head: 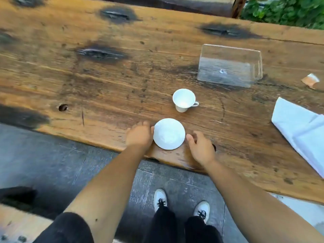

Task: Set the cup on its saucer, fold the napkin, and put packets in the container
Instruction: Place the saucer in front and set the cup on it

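The saucer (169, 133) lies flat close to the near edge of the table (87, 85), its rim just short of that edge. My left hand (139, 135) rests at the saucer's left rim, fingers curled together and touching the rim. My right hand (201, 147) sits just right of the saucer, fingers loosely spread, gripping nothing; whether its fingertips touch the rim I cannot tell. Open table surface extends far and left of the saucer.

The cup (184, 99) stands upright on the table just beyond the saucer, apart from it, with its handle pointing right. Cup and saucer are plain glossy white; the saucer is round, the cup flares toward its mouth.

The container (229, 65) is a clear rectangular box, far right of the cup. The napkin (301, 130) is white, unfolded and creased, at the right edge of view. A brown-and-white packet (311, 80) lies beyond it.

The table is rough, knotted plank wood with dark scorched patches.
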